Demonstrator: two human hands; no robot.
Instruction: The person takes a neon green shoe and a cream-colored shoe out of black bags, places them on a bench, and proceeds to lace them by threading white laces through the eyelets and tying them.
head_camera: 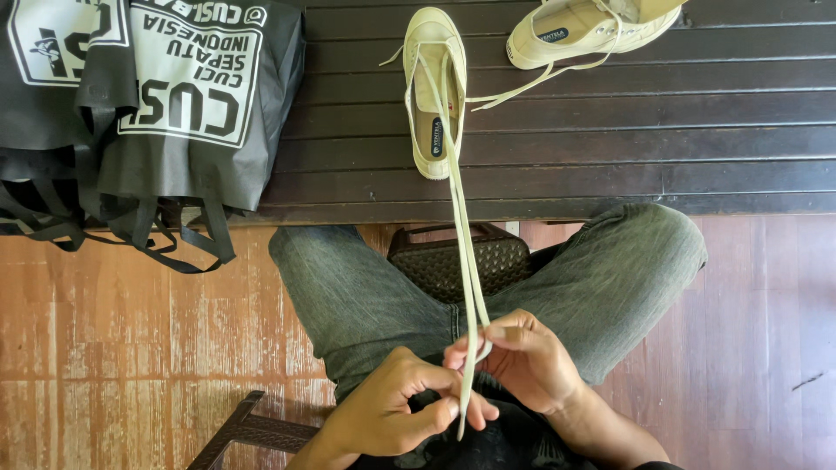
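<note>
Fingers [470, 348] of the right hand [522, 361] and of the left hand [396, 409] pinch the doubled cream shoelace [466, 252] low over the lap, its free ends hanging just below the left thumb. From that grip the lace runs taut up and away to the cream sneaker [434, 91], which lies sole-down on the dark slatted table [610, 148], well apart from both hands. A second sneaker [583, 30] lies beside it, and grey printed bags [157, 96] hang over the table's left end.
</note>
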